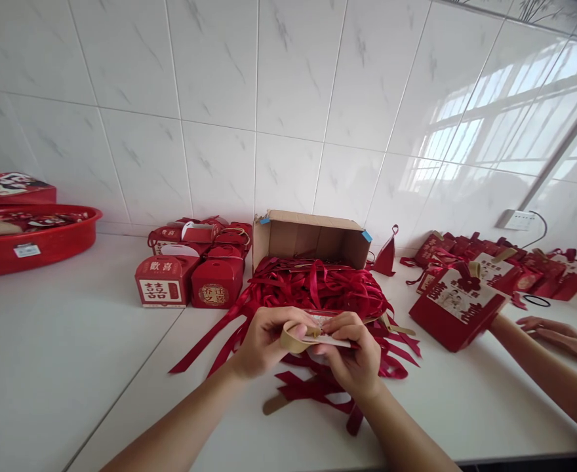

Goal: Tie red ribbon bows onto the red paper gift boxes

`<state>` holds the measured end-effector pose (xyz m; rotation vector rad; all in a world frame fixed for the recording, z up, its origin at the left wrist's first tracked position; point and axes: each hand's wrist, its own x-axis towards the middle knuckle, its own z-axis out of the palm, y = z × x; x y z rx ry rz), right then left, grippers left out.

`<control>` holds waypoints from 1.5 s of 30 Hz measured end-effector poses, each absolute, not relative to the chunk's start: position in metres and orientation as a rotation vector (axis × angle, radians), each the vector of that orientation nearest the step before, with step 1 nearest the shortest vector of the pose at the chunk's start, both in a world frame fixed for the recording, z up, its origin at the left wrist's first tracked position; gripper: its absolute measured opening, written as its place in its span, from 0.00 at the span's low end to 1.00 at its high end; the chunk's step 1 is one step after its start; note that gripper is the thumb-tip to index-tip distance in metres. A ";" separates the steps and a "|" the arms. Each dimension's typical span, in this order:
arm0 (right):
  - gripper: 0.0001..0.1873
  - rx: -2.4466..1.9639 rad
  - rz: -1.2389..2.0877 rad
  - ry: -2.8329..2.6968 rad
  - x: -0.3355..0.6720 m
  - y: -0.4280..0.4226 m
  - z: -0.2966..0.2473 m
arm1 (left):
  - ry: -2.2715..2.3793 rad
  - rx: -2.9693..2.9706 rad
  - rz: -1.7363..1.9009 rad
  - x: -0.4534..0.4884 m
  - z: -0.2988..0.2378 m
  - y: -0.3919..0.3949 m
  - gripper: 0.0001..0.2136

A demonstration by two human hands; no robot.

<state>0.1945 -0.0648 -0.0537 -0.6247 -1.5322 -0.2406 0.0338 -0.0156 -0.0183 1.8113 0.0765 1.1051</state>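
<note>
Fingers (346, 321) busy here: left hand (263, 344) grips one tan strap (293, 346), right hand (360, 360) pinches one pale card (336, 341), near side of one open carton (313, 223); two front red boxes (217, 278) stand left.

A white wall of grey-veined tiles (293, 78) rises behind the table (62, 341), carrying a bright window reflection (465, 141) on the right. By the table's back edge, farthest left, sits a red tub (67, 246) with a pale label (27, 250); a red box (42, 195) shows behind it. Further right near that edge stand gift boxes (216, 292). A pointed red pouch (385, 259) and crowded red packages (547, 278) follow, a black ring (537, 305) lying near them. Above, a white socket (516, 219) with a black cord (544, 231) is fixed to the wall.
</note>
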 end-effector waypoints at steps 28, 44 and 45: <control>0.10 -0.661 -0.236 -1.524 0.194 -0.065 -0.053 | 0.134 1.758 1.091 0.034 -0.019 -0.015 0.07; 0.10 -0.651 -0.254 -1.524 0.193 -0.065 -0.054 | 0.159 1.733 1.047 0.033 -0.018 -0.015 0.09; 0.09 -0.649 -0.258 -1.524 0.193 -0.066 -0.053 | 0.161 1.730 1.043 0.033 -0.017 -0.015 0.09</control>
